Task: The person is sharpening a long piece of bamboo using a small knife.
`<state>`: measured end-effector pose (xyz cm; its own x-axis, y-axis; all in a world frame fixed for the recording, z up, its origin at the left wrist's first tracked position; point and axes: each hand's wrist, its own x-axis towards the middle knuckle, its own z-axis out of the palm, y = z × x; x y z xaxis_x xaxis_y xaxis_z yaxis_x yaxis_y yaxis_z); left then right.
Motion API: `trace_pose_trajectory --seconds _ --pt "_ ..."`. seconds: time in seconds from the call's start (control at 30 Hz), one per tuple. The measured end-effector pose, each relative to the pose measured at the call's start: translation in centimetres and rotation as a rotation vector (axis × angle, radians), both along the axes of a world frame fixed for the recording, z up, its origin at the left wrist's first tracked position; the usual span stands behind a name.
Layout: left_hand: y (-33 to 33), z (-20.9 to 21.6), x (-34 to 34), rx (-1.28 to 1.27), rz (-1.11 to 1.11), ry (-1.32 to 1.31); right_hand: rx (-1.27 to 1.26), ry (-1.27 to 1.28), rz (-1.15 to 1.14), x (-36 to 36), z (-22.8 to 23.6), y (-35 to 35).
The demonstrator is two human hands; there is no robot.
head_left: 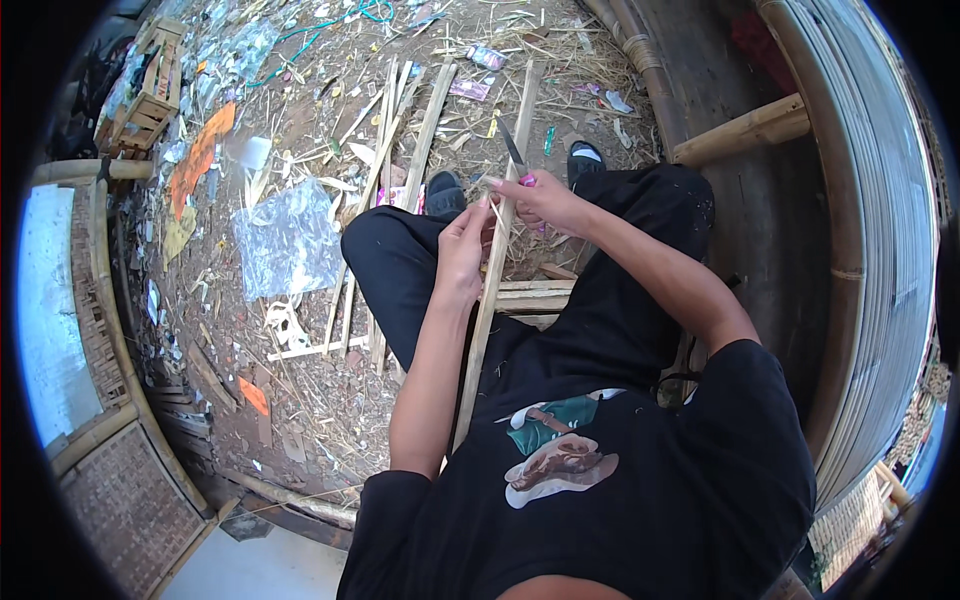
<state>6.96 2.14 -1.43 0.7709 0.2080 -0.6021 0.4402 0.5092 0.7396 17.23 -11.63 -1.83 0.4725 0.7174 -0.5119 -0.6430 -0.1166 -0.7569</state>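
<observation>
At far left, a slatted crate [155, 90] bears printed lettering. Nearer the middle, the left forearm rises almost straight, and the left hand [462, 248] has its fingertips drawn together beside a long wooden strip [490, 292]; whether they pinch anything, I cannot tell. The strip slants between both hands, running from the torso out past the knees. Right of it, the right hand [552, 203], its forearm angled inward, grasps a knife [512, 145], blade pointing away from the body.
</observation>
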Motion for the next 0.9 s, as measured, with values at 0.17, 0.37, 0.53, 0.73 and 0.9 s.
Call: trace_pose_trajectory --seconds 0.17,0.37,0.53,0.73,0.9 --pt "2.9 -2.6 5.4 -0.124 0.052 0.047 -0.083 -0.064 -0.145 1.4 -1.3 -0.9" --pt "7.3 -8.5 9.6 1.045 -0.275 0.213 -0.085 -0.059 -0.277 2.8 -0.7 -2.2" --pt "5.4 -4.8 8.3 1.370 -0.372 0.095 -0.098 -0.069 -0.408 4.9 -0.2 -4.5" --pt "-0.5 3.9 -0.5 -0.137 -0.828 0.054 -0.183 -0.106 -0.492 5.7 0.1 -4.1" --pt "-0.4 2.4 -5.2 -0.035 -0.601 0.051 -0.129 -0.165 -0.435 5.6 -0.4 -3.7"
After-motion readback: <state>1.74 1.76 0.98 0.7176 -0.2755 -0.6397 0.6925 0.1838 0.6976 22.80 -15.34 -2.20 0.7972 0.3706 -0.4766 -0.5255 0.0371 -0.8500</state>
